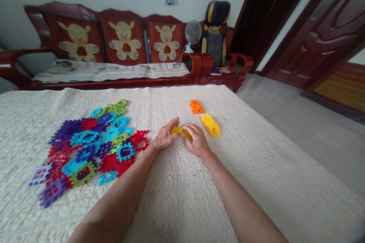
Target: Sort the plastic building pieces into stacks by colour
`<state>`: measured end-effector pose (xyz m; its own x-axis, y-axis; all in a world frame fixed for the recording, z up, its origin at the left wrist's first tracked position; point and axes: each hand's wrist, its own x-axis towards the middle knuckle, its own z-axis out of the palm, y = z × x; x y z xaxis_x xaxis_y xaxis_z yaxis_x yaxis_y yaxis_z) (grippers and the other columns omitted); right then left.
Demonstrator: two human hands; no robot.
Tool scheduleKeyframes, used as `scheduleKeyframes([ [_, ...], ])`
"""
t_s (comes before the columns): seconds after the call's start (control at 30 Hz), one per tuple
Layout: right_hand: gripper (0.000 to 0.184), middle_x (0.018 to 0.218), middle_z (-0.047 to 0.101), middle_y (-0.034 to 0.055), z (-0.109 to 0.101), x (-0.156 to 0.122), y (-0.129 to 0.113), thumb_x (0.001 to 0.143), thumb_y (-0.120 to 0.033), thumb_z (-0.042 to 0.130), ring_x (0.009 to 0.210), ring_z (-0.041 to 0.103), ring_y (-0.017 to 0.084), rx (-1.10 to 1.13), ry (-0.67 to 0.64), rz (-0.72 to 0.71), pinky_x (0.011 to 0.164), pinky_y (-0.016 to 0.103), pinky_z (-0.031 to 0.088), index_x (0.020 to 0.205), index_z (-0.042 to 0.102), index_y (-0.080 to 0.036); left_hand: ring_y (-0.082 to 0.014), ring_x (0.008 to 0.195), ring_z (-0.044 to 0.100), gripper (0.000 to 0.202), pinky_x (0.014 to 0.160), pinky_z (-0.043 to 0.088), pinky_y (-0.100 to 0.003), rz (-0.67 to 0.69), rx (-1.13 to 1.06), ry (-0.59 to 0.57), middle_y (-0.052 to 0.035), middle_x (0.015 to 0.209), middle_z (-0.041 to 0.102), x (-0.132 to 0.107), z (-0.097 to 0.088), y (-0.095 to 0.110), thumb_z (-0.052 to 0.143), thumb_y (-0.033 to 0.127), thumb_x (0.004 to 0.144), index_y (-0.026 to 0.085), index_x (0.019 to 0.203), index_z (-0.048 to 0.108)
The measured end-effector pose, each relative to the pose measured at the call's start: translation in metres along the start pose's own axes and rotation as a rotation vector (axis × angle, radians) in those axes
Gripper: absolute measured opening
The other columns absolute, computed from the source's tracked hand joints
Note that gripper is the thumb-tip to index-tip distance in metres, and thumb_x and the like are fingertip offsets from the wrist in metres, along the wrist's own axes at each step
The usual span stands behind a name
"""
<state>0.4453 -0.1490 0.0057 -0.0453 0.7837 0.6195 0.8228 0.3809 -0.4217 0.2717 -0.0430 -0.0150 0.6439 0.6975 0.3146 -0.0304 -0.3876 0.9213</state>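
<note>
Just above the middle of the cloth, my left hand (pixel 167 135) is closed on a yellow interlocking building tile (pixel 176 130). Close beside it, my right hand (pixel 196 139) grips a second yellow tile (pixel 186 134). The two tiles meet edge to edge between my hands; whether they are joined I cannot tell. My fingers hide much of both. To the right of my right hand lies a stack of yellow tiles (pixel 211 125), with a group of orange tiles (pixel 196 106) behind it.
A spread pile of purple, blue, red and green tiles (pixel 85 136) covers the left part of the cream quilted cloth (pixel 176 197). Beyond its far edge stand a wooden sofa (pixel 137 79), a small fan (pixel 193 32) and a chair with a padded massage cushion (pixel 213 45).
</note>
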Motion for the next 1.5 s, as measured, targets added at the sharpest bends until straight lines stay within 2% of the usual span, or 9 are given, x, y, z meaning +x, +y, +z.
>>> scheduleKeyframes([
  [0.17, 0.041, 0.121, 0.067, 0.0096, 0.000, 0.002, -0.005, 0.087, -0.014, 0.054, 0.117, 0.059, 0.024, 0.058, -0.003, 0.021, 0.104, 0.046, 0.047, 0.127, 0.057, -0.023, -0.0318, 0.133, 0.053, 0.074, 0.108, 0.044, -0.049, -0.073, -0.230, -0.106, -0.0173, 0.147, 0.051, 0.001, 0.001, 0.012, 0.064, 0.041, 0.083, 0.022, 0.149, 0.039],
  [0.5, 0.017, 0.108, 0.071, 0.0081, 0.003, 0.003, -0.003, 0.089, -0.024, 0.055, 0.106, 0.065, 0.022, 0.196, 0.034, 0.129, 0.095, 0.039, 0.051, 0.103, 0.063, -0.023, -0.0281, 0.125, 0.060, 0.058, 0.102, 0.051, -0.043, -0.144, -0.167, -0.104, -0.0131, 0.138, 0.061, 0.001, 0.007, 0.034, 0.061, 0.035, 0.084, 0.022, 0.140, 0.052],
  [0.63, 0.013, 0.097, 0.071, 0.0054, 0.002, 0.003, -0.005, 0.090, -0.029, 0.051, 0.094, 0.067, 0.019, 0.297, 0.058, 0.213, 0.086, 0.033, 0.053, 0.097, 0.061, -0.022, -0.0282, 0.121, 0.062, 0.053, 0.103, 0.051, -0.044, -0.149, -0.187, -0.018, -0.0124, 0.134, 0.064, 0.002, 0.008, 0.031, 0.063, 0.037, 0.080, 0.020, 0.130, 0.060],
  [0.8, 0.025, 0.091, 0.071, 0.0038, -0.007, 0.007, -0.004, 0.093, -0.034, 0.044, 0.082, 0.066, 0.017, 0.344, 0.069, 0.321, 0.075, 0.028, 0.053, 0.102, 0.063, -0.020, -0.0270, 0.110, 0.068, 0.045, 0.099, 0.052, -0.042, -0.176, -0.096, 0.234, -0.0123, 0.118, 0.072, 0.006, 0.008, 0.019, 0.064, 0.048, 0.077, 0.016, 0.109, 0.069],
  [0.9, 0.027, 0.100, 0.073, 0.0053, -0.015, 0.009, 0.002, 0.092, -0.029, 0.044, 0.094, 0.067, 0.018, 0.296, -0.002, 0.328, 0.086, 0.031, 0.052, 0.103, 0.067, -0.020, -0.0247, 0.099, 0.071, 0.043, 0.090, 0.055, -0.039, -0.209, -0.068, 0.338, -0.0111, 0.108, 0.075, 0.010, 0.008, 0.008, 0.063, 0.047, 0.075, 0.016, 0.103, 0.069],
  [1.03, 0.028, 0.099, 0.072, 0.0064, -0.016, 0.007, 0.010, 0.089, -0.021, 0.044, 0.096, 0.066, 0.019, 0.184, -0.166, 0.256, 0.091, 0.034, 0.051, 0.097, 0.070, -0.020, -0.0211, 0.086, 0.073, 0.041, 0.078, 0.058, -0.034, -0.212, -0.073, 0.379, -0.0097, 0.102, 0.075, 0.012, 0.010, -0.007, 0.059, 0.045, 0.077, 0.016, 0.104, 0.068],
  [1.13, 0.028, 0.109, 0.067, 0.0094, -0.014, 0.004, 0.010, 0.088, -0.019, 0.047, 0.107, 0.061, 0.021, 0.025, -0.139, 0.213, 0.098, 0.038, 0.048, 0.108, 0.067, -0.020, -0.0196, 0.084, 0.073, 0.035, 0.078, 0.058, -0.033, -0.168, -0.028, 0.379, -0.0083, 0.100, 0.075, 0.012, 0.012, -0.013, 0.056, 0.042, 0.080, 0.016, 0.101, 0.068],
  [1.37, 0.036, 0.098, 0.060, 0.0114, -0.010, -0.007, -0.008, 0.081, -0.050, 0.067, 0.100, 0.058, 0.028, -0.279, -0.139, 0.480, 0.089, 0.042, 0.048, 0.101, 0.061, -0.021, -0.0184, 0.098, 0.069, 0.027, 0.094, 0.054, -0.035, -0.010, 0.329, 0.290, -0.0067, 0.103, 0.074, 0.011, 0.014, -0.008, 0.047, 0.021, 0.085, 0.019, 0.099, 0.070],
  [1.5, 0.035, 0.103, 0.059, 0.0152, 0.001, -0.007, -0.022, 0.075, -0.044, 0.071, 0.101, 0.058, 0.033, -0.331, -0.159, 0.600, 0.084, 0.045, 0.049, 0.099, 0.060, -0.021, -0.0187, 0.107, 0.066, 0.031, 0.101, 0.051, -0.037, 0.072, 0.467, 0.192, -0.0063, 0.110, 0.073, 0.011, 0.015, -0.004, 0.044, 0.014, 0.080, 0.019, 0.098, 0.070],
])
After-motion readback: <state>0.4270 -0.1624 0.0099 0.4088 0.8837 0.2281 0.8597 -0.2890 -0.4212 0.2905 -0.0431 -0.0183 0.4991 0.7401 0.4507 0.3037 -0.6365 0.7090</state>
